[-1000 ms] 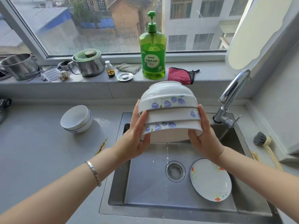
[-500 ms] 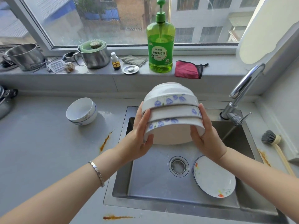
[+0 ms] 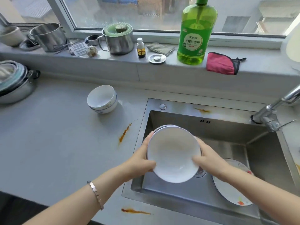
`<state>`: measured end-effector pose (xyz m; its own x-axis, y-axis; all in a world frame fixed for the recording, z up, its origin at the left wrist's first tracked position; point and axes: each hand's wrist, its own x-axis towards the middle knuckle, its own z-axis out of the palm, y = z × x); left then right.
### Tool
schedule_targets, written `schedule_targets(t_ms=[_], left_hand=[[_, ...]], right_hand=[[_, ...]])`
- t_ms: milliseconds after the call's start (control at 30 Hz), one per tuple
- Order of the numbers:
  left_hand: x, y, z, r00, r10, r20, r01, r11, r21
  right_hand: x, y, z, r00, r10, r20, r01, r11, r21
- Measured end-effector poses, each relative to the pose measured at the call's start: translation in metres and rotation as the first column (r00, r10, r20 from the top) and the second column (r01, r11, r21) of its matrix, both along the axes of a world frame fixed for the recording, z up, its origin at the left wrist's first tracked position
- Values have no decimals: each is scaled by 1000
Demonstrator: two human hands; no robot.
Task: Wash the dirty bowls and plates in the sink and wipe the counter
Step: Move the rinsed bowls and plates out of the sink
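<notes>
Bare-armed on both sides, uncovered from the lower edge of the view up to the wrists. Worn on the left forearm (image 3: 73,203), just short of the left hand (image 3: 141,161): one slim metal bracelet (image 3: 96,194), silvery with a faint rose tint, made of small flat rectangular links set edge to edge in a single row, glinting in the daylight. Right forearm (image 3: 259,192) and right hand (image 3: 211,161) bare likewise. Fingernails too small and blurred to judge.
</notes>
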<state>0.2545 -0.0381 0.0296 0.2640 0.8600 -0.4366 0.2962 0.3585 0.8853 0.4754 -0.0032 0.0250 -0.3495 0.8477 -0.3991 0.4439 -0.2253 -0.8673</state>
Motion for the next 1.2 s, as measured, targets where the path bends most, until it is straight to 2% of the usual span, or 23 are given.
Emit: schedule_targets(t_ms=[67, 133, 200, 367, 633, 867, 1067, 1200], left_hand=[[-28, -6, -2, 998, 62, 18, -60, 991, -123], [-60, -8, -1, 988, 151, 39, -141, 974, -178], [-92, -7, -1, 969, 242, 40, -231, 956, -181], [-175, 7, -15, 891, 441, -109, -453, 882, -133], [-250, 32, -33, 829, 524, -195, -555, 814, -174], [-267, 34, -46, 811, 562, -162, -584, 793, -175], [-247, 12, -52, 790, 613, 25, -608, 787, -99], [-241, 20, -64, 723, 676, 142, -676, 735, -55]], right_hand=[[-32, 0, -1, 999, 24, -41, -29, 994, -109], [-68, 8, 0, 996, 76, -56, -83, 985, -148], [-107, 20, 2, 992, 95, -89, -111, 975, -195], [-199, 56, -2, 975, 200, -99, -221, 930, -295], [-289, 84, -15, 961, 252, -115, -277, 859, -430], [-309, 91, -26, 974, 221, -56, -222, 869, -443], [-304, 73, -46, 973, 183, -144, -223, 909, -353], [-313, 68, -59, 982, 124, -140, -152, 966, -210]])
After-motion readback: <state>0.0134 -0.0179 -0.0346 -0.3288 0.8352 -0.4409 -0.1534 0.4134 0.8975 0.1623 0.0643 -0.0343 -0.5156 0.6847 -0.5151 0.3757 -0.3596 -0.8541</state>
